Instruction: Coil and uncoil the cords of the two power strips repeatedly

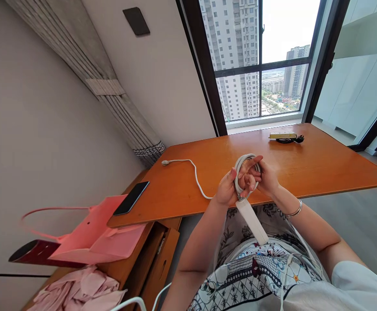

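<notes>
with fingers (249, 180) curled nearly closed, the left hand (227, 188) and right hand (268, 178) hold the coiled white cable (239, 166) near the counter (175, 188).

Wooden tabletop (175, 194), loosely spread

From my remote seat I see an orange-brown surface; I set twelve o'clock at its window side. A yellow power strip (282, 135) lies near one o'clock, its black cord (285, 141) bunched beside it. At ten rests a pale plug (165, 163), and its white cable (193, 168) curves toward seven, where I lose sight of it. A dark-screened phone (131, 198) lies along the edge at eight. Beyond that edge, I see a lower wooden cabinet (120, 270) carrying a pink bag (87, 233) and crumpled pink cloth (81, 291).
</notes>
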A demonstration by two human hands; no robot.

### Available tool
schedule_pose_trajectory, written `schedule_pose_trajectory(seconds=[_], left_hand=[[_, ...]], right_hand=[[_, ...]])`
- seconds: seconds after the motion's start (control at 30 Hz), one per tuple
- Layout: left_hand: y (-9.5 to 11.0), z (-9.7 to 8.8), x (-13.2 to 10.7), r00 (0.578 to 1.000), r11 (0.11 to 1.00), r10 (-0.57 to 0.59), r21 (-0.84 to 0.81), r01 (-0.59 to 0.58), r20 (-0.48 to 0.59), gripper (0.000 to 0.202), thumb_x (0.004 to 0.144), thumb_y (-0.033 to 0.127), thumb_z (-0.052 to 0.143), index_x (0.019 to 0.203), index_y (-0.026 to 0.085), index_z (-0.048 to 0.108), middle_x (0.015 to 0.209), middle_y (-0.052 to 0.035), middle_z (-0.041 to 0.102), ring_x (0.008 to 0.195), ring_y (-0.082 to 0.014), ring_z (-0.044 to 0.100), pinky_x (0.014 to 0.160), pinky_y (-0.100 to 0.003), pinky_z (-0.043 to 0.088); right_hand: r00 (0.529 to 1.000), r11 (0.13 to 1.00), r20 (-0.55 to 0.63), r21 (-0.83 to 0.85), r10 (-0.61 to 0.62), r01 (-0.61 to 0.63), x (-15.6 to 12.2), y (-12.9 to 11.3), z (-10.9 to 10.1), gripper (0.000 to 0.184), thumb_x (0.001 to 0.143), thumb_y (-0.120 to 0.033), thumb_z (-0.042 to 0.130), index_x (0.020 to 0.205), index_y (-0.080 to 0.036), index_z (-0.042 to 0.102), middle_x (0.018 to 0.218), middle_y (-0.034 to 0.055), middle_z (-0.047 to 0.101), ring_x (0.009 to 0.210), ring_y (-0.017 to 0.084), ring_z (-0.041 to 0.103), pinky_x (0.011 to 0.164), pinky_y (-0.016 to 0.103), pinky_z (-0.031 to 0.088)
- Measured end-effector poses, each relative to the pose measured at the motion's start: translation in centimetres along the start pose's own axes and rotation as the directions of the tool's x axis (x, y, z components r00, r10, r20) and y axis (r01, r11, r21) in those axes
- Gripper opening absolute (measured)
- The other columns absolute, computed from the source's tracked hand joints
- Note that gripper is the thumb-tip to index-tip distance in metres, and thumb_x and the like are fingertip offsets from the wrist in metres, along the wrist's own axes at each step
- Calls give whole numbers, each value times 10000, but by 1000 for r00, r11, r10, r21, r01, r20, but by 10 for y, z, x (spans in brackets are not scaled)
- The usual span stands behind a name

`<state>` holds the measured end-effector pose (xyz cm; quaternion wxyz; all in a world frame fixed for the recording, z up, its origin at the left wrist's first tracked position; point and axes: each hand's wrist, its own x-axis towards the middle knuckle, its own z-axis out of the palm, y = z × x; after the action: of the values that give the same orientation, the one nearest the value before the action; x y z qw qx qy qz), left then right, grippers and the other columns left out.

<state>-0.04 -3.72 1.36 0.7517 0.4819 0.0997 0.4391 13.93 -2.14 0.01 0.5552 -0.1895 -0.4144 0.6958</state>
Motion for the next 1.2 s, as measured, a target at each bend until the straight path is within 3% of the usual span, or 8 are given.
schedule_pose_trajectory(seconds=[0.13,0.27,0.47,0.57,0.8,0.97,1.1,1.2], left_hand=[[2,6,2,994,998,58,-5,-59,-96,547,782,632,712,647,179,437,1113,-120,711,817,-200,714,518,-244,541],[12,15,5,970,980,197,61,-190,-142,496,842,682,607,753,197,554,1384,-119,594,1284,-323,582,867,-431,599],[34,23,7,905,907,396,217,-360,-153,509,883,708,521,766,215,568,1442,-65,562,1407,-330,471,990,-532,540],[44,26,7,865,873,464,264,-410,-192,509,906,692,496,741,216,567,1430,-51,578,1423,-319,452,1029,-535,512],[54,22,6,724,753,652,305,-583,-226,476,875,622,607,649,213,515,1439,-11,584,1488,-286,362,1115,-493,464],[55,19,4,702,734,674,309,-605,-229,499,858,627,627,624,208,490,1429,-8,597,1487,-285,365,1111,-500,466],[48,15,6,744,769,628,331,-547,-230,517,858,652,610,622,207,496,1411,-29,610,1466,-291,396,1106,-506,457],[38,10,7,792,768,593,399,-500,-148,488,793,672,678,670,216,555,1436,-49,585,1456,-311,412,1149,-494,405]], right_hand=[[996,996,-90,84,9,-1,3,5,1,357,839,-560,635,748,-235,518,563,-44,436,482,119,411,456,242,427],[993,996,-114,93,7,4,1,12,1,216,901,-435,530,945,-235,600,851,28,648,795,163,623,691,273,535],[992,993,96,-83,86,-78,-8,48,-5,331,885,-516,561,933,-195,630,819,26,638,815,173,605,863,330,497],[990,953,138,-304,33,11,-10,58,-13,404,900,-565,555,1004,-183,635,858,32,633,883,182,593,938,354,461],[932,728,138,-591,-335,348,-7,65,-40,344,909,-425,587,1168,-268,425,938,-11,527,798,136,555,775,313,517],[785,298,257,-823,-564,483,-10,34,-48,218,978,-265,465,1154,-213,583,931,55,577,792,164,558,727,324,501],[773,83,545,-798,-326,597,-15,-5,-39,287,942,-124,455,1138,-175,658,884,64,606,743,152,577,703,299,504],[776,-12,618,-783,-122,622,-20,-26,-23,339,920,-97,453,1174,-148,672,903,82,623,756,163,591,720,308,514]])
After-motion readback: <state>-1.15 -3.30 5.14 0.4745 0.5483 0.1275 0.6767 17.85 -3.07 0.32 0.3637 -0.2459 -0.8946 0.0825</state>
